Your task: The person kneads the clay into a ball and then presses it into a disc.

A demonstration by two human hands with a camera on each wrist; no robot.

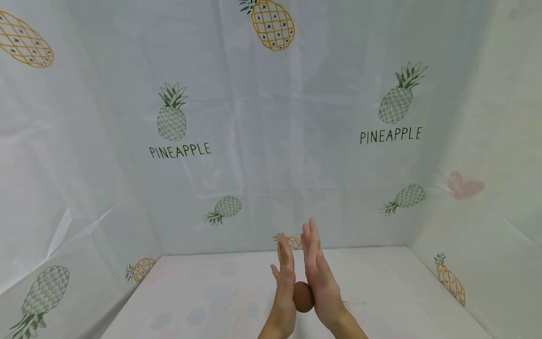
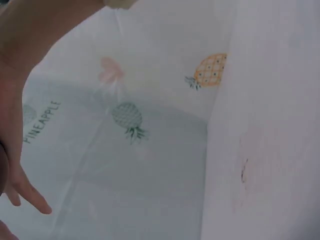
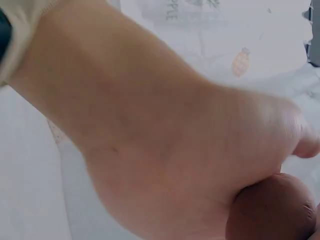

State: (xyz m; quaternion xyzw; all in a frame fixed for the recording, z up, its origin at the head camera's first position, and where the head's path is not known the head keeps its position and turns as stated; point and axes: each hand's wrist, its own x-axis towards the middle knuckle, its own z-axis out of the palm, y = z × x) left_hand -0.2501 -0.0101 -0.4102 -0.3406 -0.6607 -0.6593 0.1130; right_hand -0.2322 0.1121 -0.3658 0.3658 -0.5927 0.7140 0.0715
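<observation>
A smooth brown ball [image 1: 303, 297], which looks like clay, sits between two facing palms. My left hand [image 1: 285, 288] presses against its left side, fingers straight and pointing up and forward. On the other side, my right hand [image 1: 325, 287] touches it with the palm, its fingers also straight. Seen from the right wrist, the ball [image 3: 272, 210] lies against the heel of the right hand [image 3: 195, 150] and shows small cracks at its right edge. In the left wrist view only a dark sliver of the ball [image 2: 3, 170] appears by the left hand [image 2: 11, 125].
Beneath the hands lies a white tabletop [image 1: 203, 287] with faint coloured spots and a few dark marks. A pale cloth [image 1: 271, 141] printed with pineapples hangs behind the table, and similar cloth stands along both sides.
</observation>
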